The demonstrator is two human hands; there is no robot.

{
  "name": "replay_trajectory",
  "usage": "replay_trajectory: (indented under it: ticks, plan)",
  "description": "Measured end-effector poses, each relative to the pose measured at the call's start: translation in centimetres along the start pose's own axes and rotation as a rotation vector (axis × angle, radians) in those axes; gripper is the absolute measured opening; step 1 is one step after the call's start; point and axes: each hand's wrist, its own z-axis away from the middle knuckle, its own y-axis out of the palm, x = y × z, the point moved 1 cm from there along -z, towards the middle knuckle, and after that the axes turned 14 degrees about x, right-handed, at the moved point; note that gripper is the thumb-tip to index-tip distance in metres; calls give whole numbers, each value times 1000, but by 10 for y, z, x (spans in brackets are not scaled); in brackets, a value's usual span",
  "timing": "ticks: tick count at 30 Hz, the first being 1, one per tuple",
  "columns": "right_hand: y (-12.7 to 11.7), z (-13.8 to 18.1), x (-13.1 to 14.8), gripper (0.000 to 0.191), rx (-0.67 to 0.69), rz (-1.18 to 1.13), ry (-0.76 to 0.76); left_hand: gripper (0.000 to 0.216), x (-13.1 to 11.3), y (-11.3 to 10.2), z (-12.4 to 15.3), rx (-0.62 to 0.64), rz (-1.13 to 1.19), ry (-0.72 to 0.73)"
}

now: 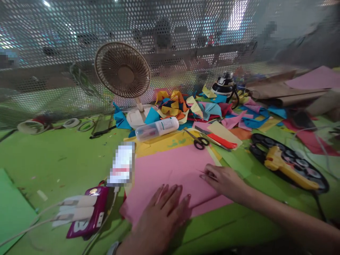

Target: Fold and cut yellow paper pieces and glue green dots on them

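Observation:
A large sheet of pink paper (pixel 170 164) lies on the green table before me, its lower part folded over or doubled. My left hand (pixel 166 216) rests flat on its lower left, fingers spread. Over the right side of the sheet, my right hand (pixel 219 179) is closed in a pinch. A thin, pointed sliver sticks out from its fingertips; its kind is too small to make out. Black-handled scissors (pixel 201 142) lie at the sheet's top edge, beside a red-handled cutter (pixel 221 140). Yellow paper (pixel 148 148) shows beneath the pink.
Left of the sheet are a lit phone (pixel 122 164) and a purple power bank (pixel 90 212) with cables. Behind stand a clear bottle (pixel 156 129), a fan (pixel 123 71) and heaped paper scraps (pixel 172 104). A yellow glue gun (pixel 289 168) lies on a black tray at right.

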Motion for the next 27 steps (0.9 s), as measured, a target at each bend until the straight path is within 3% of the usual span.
replay_trajectory:
  ticks: [3,6,9,15,27]
  plan:
    - [-1,6,6,17,-189,204,-61,53,0,11,-2,-4,-35,8]
    - [3,20,21,30,-330,374,-270,50,0,17,-3,-76,-67,-21]
    - [17,34,33,46,-251,387,-424,49,-1,18,-4,-111,-94,-27]
    - [39,40,34,60,-175,333,-420,50,1,13,-3,-86,-139,25]
    - [32,33,30,70,-79,252,-408,56,7,19,-5,-113,-175,26]
